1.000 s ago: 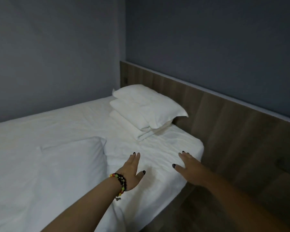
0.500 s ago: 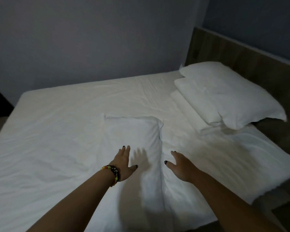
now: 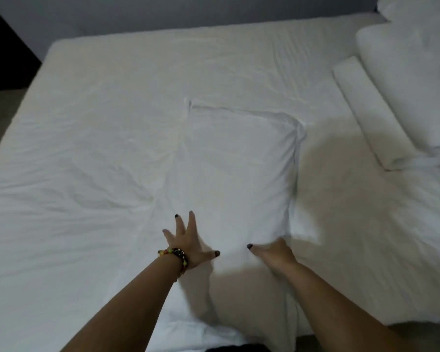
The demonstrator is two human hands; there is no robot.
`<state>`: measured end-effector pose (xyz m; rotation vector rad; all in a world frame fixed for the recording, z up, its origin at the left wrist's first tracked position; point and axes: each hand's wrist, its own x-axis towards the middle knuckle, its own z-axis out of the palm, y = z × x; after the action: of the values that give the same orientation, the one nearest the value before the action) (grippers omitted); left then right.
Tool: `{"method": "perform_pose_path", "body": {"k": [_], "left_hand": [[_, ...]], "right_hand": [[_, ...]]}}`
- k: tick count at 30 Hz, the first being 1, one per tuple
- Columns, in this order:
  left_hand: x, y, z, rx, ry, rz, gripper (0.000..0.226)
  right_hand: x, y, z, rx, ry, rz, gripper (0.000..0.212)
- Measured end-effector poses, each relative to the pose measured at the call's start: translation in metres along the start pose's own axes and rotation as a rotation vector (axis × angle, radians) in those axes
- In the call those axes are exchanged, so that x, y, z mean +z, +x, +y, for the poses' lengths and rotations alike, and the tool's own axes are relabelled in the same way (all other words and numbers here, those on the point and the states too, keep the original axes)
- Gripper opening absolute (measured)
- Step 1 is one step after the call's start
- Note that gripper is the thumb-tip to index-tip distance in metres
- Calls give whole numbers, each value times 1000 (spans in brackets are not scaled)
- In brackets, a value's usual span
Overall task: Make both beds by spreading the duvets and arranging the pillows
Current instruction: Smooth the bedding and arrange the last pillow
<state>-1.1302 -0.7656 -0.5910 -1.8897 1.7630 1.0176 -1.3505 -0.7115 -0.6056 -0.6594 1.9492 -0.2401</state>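
**Hands on loose pillow, mid-bed**

Bed [image 3: 112,102]: white, wrinkled cover spread over most of it, runs wall to near edge. Whether that top layer is duvet or sheet, can't tell.

Stack [image 3: 404,80] at far right, head end: plump pillows piled on a folded white piece, well apart from the hands. Likely parked there so the middle stays free for spreading.

Pillow [image 3: 234,174]: lies lengthwise mid-bed, near end at the bed's near edge. Out of place for a made bed; judged it's about to go to the head end.

Right hand [image 3: 272,252]: at pillow's near right corner, fingers tucked under the fabric, thumb out on top. Grip reads as closed on the corner, fingers mostly hidden.

Left hand [image 3: 188,240]: open, fingers spread flat, on pillow's left edge; pressing or just above, unclear. Probably steadying. Bracelet [image 3: 174,255] on that wrist.
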Motion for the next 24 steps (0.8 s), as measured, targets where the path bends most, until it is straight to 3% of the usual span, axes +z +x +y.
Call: {"method": "perform_pose_path", "body": {"k": [5,9,12,17,22,24], "left_hand": [[4,17,3,-9,4,3,131],[4,10,1,-20,-37,15,129],[2,-7,2,-54,-121,6,114],[-29,-44,12,-39,-242,-32,94],[-77,-79,49,56,-189,-53,40],[-93,-91,69,142,-221,-20,38]], "right_hand": [[10,16,18,55,276,8,133],[12,12,8,126,374,40,96],[12,-2,-11,93,384,35,76],[-16,-44,-56,-2,324,95,102],[-82,-87,-105,-148,102,212,77],[-107,-109,-117,-217,-28,265,70]]}}
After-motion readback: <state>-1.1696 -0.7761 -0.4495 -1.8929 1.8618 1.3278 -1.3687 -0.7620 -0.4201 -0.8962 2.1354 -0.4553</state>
